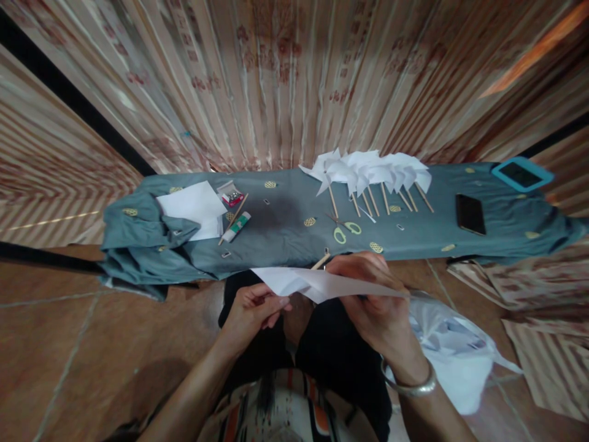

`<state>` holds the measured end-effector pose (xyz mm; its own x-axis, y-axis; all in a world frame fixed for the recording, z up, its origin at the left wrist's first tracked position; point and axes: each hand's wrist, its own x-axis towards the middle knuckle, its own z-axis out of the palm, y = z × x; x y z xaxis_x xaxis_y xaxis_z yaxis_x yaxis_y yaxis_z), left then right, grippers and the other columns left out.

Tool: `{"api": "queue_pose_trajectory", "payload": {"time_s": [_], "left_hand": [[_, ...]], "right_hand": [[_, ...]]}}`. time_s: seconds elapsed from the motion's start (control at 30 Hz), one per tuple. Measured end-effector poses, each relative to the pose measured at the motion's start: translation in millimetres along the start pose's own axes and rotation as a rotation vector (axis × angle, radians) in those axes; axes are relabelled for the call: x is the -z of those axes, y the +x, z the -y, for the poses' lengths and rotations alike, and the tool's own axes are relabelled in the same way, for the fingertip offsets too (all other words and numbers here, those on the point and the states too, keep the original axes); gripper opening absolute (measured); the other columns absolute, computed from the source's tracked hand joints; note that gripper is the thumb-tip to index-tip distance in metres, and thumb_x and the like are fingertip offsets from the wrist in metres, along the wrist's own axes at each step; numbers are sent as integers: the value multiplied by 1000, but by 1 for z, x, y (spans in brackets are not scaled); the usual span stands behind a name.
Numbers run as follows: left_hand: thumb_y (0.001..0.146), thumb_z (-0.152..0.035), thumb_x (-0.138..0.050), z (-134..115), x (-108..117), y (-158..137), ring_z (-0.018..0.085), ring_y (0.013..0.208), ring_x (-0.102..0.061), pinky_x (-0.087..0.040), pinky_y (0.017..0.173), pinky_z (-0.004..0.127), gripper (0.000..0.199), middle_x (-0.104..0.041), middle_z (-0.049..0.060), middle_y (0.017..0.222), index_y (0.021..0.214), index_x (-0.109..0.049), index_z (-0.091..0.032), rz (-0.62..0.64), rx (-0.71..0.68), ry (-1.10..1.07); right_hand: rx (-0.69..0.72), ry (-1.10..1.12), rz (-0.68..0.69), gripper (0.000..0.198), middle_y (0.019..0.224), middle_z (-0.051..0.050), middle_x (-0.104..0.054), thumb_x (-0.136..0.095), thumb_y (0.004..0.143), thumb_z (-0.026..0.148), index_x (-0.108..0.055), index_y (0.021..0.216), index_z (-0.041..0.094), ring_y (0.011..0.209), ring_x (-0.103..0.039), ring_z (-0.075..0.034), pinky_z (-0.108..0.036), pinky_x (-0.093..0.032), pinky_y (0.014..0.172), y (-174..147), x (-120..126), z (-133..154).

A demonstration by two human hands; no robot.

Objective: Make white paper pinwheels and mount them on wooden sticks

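Observation:
Above my lap I hold a white paper pinwheel (317, 285), seen nearly edge-on. My left hand (253, 313) is closed, thumb and fingers pinching its lower left edge. My right hand (380, 310) wraps around its right side, with fingers both behind and under the paper. A wooden stick (321, 261) pokes out past the far side of the paper, close to my right fingers; its other end is hidden. Just beyond on the bench lie scissors (340, 233) with yellow-green handles. Several finished paper pinwheels (368, 172) on sticks lie overlapping in a row behind them.
On the cloth-covered bench (285, 227) are white paper sheets (196, 202), a small box of pins (231, 194), a green-and-white glue stick (237, 227), a loose stick (239, 209), a phone (470, 214) and a blue-framed tablet (522, 174). A plastic bag (460, 362) sits at right.

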<state>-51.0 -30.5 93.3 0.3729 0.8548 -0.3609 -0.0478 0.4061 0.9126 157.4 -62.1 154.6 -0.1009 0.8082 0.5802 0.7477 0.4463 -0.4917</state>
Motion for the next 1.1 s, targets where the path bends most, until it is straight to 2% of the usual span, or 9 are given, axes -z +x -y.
{"api": "queue_pose_trajectory", "payload": {"time_s": [0.27, 0.53, 0.87, 1.1], "left_hand": [[68, -46, -78, -4, -1, -2, 4, 36, -32, -19, 40, 19, 36, -44, -5, 36, 60, -69, -13, 16, 13, 18], [69, -42, -78, 1, 0, 0, 4, 36, -34, -20, 40, 19, 29, -47, -4, 38, 63, -71, -14, 20, -8, 1], [66, -44, -79, -5, -3, -1, 5, 37, -35, -20, 41, 20, 31, -49, -3, 41, 67, -74, -14, 0, 27, 14], [67, -45, -77, -3, -1, -1, 5, 37, -33, -21, 42, 21, 31, -44, -4, 38, 64, -72, -14, 4, 24, 34]], "right_hand": [[-4, 33, -11, 8, 89, -4, -72, -60, 90, 15, -62, 94, 21, 88, -66, -18, -36, -47, 82, -1, 0, 0], [-19, 6, 15, 9, 89, -4, -72, -60, 90, 13, -62, 93, 21, 88, -65, -18, -35, -46, 82, 1, 1, 2], [-9, 0, -3, 8, 88, -3, -72, -62, 89, 13, -62, 93, 20, 86, -67, -18, -34, -47, 82, 1, 0, 0], [0, 6, 4, 12, 91, -4, -73, -60, 90, 14, -63, 97, 23, 89, -68, -20, -38, -49, 83, -2, -1, -3]]}}
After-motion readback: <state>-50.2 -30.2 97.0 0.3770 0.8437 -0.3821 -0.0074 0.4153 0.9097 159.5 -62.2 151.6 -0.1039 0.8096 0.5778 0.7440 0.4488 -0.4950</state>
